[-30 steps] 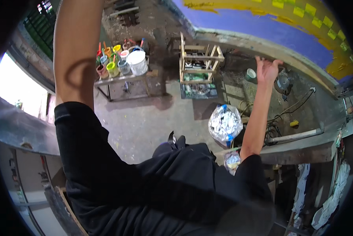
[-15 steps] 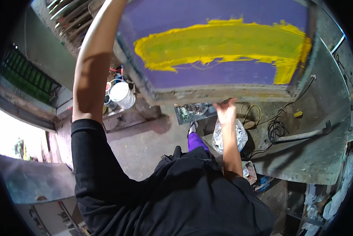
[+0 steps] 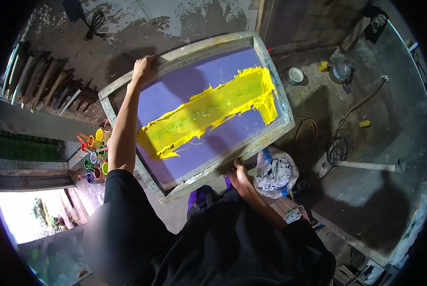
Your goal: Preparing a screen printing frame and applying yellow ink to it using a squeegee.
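Observation:
A large screen-printing frame (image 3: pixel 201 50) with worn wooden sides hangs tilted before me, its left end nearer my body. Across its purple mesh (image 3: pixel 185 86) runs a thick, ragged band of yellow ink (image 3: pixel 208 107) that bends toward the near side at the right end. My left hand (image 3: pixel 143 70) is closed over the far side of the frame, my forearm crossing above the mesh. At the near side, my right hand (image 3: pixel 240 175) grips the wood from below, with some of its fingers hidden underneath.
Several colourful ink pots (image 3: pixel 93 157) stand at the left below a row of squeegees (image 3: pixel 44 81). At right, a table (image 3: pixel 361 205) holds a coiled cable (image 3: pixel 337 151), a hammer-like tool (image 3: pixel 368 166) and a white bowl (image 3: pixel 296 75). A plastic bag (image 3: pixel 276 174) sits beside my right forearm.
The screen frame has come down and left and has turned, its right end now farther away. The whole frame and my left hand have come into view. My view has shifted too.

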The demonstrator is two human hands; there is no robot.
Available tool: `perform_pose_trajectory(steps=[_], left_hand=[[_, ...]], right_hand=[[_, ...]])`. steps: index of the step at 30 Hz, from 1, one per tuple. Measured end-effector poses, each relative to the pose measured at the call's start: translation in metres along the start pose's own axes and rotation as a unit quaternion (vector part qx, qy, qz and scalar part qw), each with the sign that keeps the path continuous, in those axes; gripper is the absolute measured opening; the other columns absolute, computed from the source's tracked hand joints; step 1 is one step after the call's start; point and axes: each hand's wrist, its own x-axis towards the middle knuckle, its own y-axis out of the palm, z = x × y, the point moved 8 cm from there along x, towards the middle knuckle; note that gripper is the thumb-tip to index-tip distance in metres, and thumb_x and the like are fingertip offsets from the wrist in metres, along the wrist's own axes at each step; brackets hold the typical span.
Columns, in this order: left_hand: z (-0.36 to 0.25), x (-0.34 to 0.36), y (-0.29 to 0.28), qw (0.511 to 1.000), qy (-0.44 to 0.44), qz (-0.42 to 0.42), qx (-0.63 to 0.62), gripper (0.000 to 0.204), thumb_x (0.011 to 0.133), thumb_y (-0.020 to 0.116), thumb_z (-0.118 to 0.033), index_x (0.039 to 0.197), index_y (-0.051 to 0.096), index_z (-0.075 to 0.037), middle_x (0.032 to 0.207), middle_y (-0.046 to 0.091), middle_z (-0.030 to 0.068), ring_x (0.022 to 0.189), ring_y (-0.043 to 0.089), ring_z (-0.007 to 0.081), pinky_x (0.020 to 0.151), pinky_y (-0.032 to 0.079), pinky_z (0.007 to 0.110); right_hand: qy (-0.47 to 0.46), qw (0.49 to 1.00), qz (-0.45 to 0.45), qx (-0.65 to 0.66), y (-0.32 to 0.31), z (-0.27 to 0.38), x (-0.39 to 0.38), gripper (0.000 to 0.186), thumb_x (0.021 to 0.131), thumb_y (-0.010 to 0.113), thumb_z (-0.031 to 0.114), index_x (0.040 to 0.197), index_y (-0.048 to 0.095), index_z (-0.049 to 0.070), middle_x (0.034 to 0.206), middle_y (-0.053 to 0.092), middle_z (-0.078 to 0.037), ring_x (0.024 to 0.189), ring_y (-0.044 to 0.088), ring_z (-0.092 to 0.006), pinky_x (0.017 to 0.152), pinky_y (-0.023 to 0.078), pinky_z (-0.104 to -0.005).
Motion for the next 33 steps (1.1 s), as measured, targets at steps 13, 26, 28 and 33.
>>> perform_pose_trajectory(steps=[13, 26, 28, 33], left_hand=[[0.089, 0.011, 0.141, 0.989, -0.147, 0.023, -0.028, 0.053, 0.062, 0.072, -0.017, 0.115, 0.069, -0.012, 0.105, 0.07, 0.0178, 0.101, 0.066, 0.0353, 0.087, 0.051, 0.042], [0.123, -0.007, 0.28, 0.965, -0.177, 0.094, -0.167, 0.06, 0.063, 0.077, -0.014, 0.122, 0.066, -0.014, 0.116, 0.066, 0.0192, 0.111, 0.062, 0.0382, 0.094, 0.049, 0.045], [0.123, -0.01, 0.294, 0.96, -0.179, 0.105, -0.19, 0.058, 0.064, 0.074, -0.014, 0.122, 0.066, -0.015, 0.118, 0.066, 0.0185, 0.111, 0.061, 0.0396, 0.094, 0.049, 0.045], [0.123, -0.023, 0.308, 0.954, -0.186, 0.138, -0.189, 0.062, 0.069, 0.073, -0.018, 0.129, 0.06, -0.018, 0.124, 0.063, 0.0165, 0.117, 0.058, 0.0373, 0.099, 0.045, 0.049]], right_hand=[[0.022, 0.991, -0.061, -0.114, 0.021, -0.006, 0.032, 0.028, 0.101, 0.054, 0.022, 0.126, 0.05, 0.008, 0.119, 0.058, -0.008, 0.108, 0.061, -0.0246, 0.088, 0.056, -0.0518], [-0.007, 0.993, -0.071, -0.09, 0.013, -0.017, 0.056, 0.032, 0.098, 0.055, 0.007, 0.127, 0.043, 0.009, 0.119, 0.056, -0.009, 0.103, 0.062, -0.0251, 0.076, 0.063, -0.046], [0.014, 0.995, -0.07, -0.076, 0.006, -0.023, 0.055, 0.034, 0.098, 0.056, 0.006, 0.129, 0.043, 0.009, 0.12, 0.055, -0.009, 0.104, 0.062, -0.0259, 0.078, 0.062, -0.047], [0.033, 0.985, -0.04, -0.165, 0.005, -0.027, 0.046, 0.038, 0.098, 0.057, 0.013, 0.133, 0.045, 0.004, 0.128, 0.056, -0.014, 0.119, 0.057, -0.0327, 0.1, 0.051, -0.0551]])
